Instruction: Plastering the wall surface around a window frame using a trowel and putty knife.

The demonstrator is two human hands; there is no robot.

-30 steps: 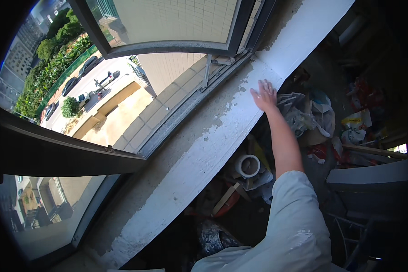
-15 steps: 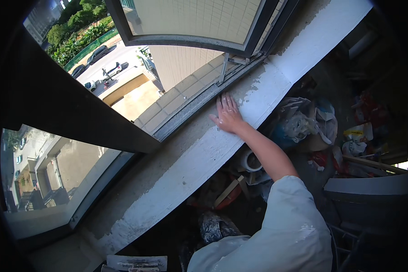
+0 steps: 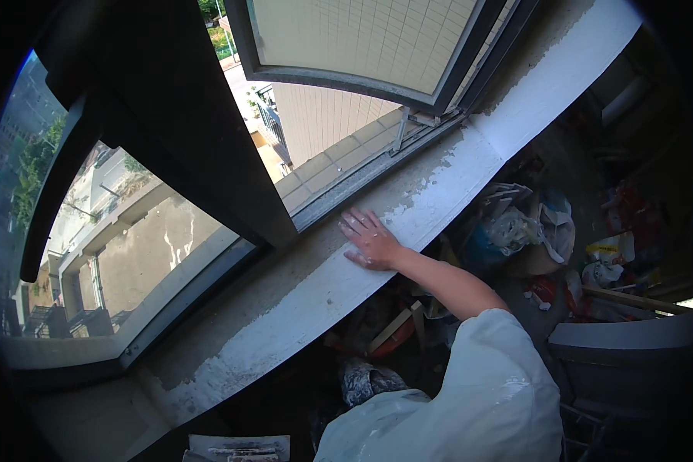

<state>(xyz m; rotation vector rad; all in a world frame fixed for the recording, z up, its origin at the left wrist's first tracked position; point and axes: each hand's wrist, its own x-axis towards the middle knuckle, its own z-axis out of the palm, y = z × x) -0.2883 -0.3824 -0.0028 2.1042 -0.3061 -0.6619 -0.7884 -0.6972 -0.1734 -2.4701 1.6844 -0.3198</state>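
Note:
My right hand (image 3: 373,242) lies palm down on the windowsill (image 3: 300,308), its fingers spread and holding nothing. White smears mark the fingertips. The sill has a smooth white coat along its inner edge and bare grey cement beside the window frame, with a ragged border between them. Under my hand the surface is hidden. My left hand does not show. A pale flat plate (image 3: 239,445) with dark streaks and whitish residue appears at the lower edge, cut off by the picture; what supports it cannot be seen.
A dark-framed window sash (image 3: 362,85) stands swung outward above a tiled ledge. The black window post (image 3: 185,123) rises at left. Below the sill, the dim floor holds plastic bags (image 3: 508,231), wood strips (image 3: 393,327) and a grey curved-edged object (image 3: 624,335).
My right hand has slid left and toward me along the sill, away from the window hinge. The view has shifted, showing more of the black post and less of the street.

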